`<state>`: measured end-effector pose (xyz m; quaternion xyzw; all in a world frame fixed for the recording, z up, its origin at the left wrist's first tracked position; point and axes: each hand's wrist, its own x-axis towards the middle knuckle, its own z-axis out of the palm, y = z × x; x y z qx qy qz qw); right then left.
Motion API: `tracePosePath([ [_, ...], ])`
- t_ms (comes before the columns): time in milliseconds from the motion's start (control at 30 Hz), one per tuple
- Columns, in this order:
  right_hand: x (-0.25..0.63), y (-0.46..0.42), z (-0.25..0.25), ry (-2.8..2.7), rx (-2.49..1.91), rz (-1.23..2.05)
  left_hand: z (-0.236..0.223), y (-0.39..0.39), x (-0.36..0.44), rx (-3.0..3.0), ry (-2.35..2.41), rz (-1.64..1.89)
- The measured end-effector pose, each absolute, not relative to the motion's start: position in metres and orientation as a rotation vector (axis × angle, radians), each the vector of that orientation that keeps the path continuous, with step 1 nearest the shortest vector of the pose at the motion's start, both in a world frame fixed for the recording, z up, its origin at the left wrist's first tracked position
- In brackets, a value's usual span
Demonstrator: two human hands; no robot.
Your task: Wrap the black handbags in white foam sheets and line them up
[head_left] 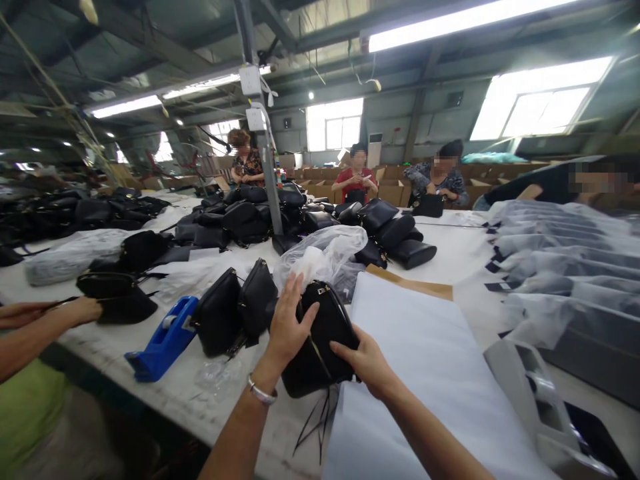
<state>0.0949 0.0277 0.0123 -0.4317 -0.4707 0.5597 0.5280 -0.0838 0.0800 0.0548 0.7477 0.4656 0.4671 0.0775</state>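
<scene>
The head camera shows two bare hands with one black bag (320,357) between them, tipped a little, near the left edge of one pile of white paper (415,340). The right hand (367,360) pinches the bag's side, with its thumb in front and its other fingers hidden. The left hand (290,320) is spread, thumb apart, against the bag's upper left; one bracelet (261,390) is on that wrist. Two more black bags (219,312) stand just left, then one blue tape holder (163,340). One grey tape holder (540,400) sits at the right. Four people (350,190) are across the table (450,240). The heaped bags (245,220) are too many to count.
</scene>
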Motion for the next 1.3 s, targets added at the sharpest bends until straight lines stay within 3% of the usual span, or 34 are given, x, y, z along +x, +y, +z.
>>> tracePosePath([
  [200,0.148,-0.023,0.054,-1.517,-1.134,0.783,0.087,0.055,-0.066,1.89,1.275,1.509],
  [333,0.195,-0.05,0.067,-1.697,-1.188,0.315,0.091,0.019,-0.034,1.523,0.914,1.495],
  [567,0.259,-0.087,0.013,-2.02,-1.198,-0.294,0.011,-0.015,0.002,0.532,0.777,1.167],
  [700,0.27,-0.11,-0.038,-2.117,-1.262,-0.285,-0.036,-0.019,-0.008,0.531,0.972,1.099],
  [867,0.27,-0.145,-0.055,-2.154,-1.442,-0.068,-0.043,-0.024,-0.03,1.408,1.514,1.305],
  [1033,0.273,-0.144,-0.057,-1.672,-1.695,-0.041,-0.035,-0.015,-0.006,2.026,1.28,0.999],
  [1300,0.276,-0.117,-0.08,-1.309,-1.859,0.28,-0.057,0.012,0.036,1.803,1.144,1.004],
])
